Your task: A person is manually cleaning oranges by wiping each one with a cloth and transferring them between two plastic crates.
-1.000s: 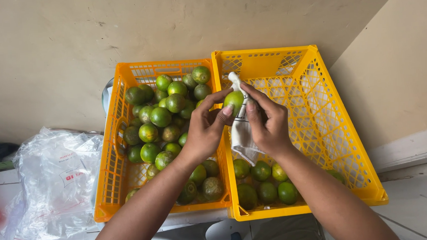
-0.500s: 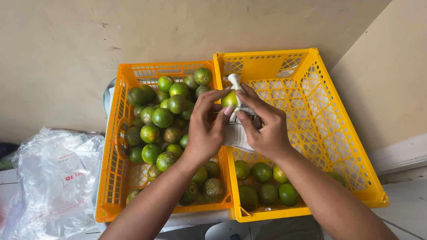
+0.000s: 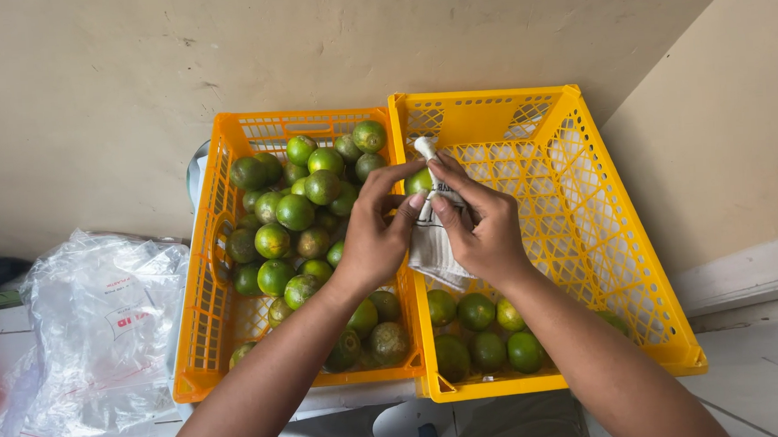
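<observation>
While both hands are rubbing the lime (image 3: 419,181) with the white cloth (image 3: 433,243) above the crates, fingers (image 3: 393,175) pinching it, it may be slipping loose into the wrong crate (image 3: 222,283).

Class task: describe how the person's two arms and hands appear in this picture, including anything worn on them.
Both forearms are bare; no sleeves, gloves, rings or watch are visible. The left hand and right hand show short nails on their fingers. A sliver of red shows at the lower frame edge beside the left arm.

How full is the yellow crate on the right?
Mostly empty. The right crate shows bare mesh floor, with a few green fruits only at its near end.
</observation>
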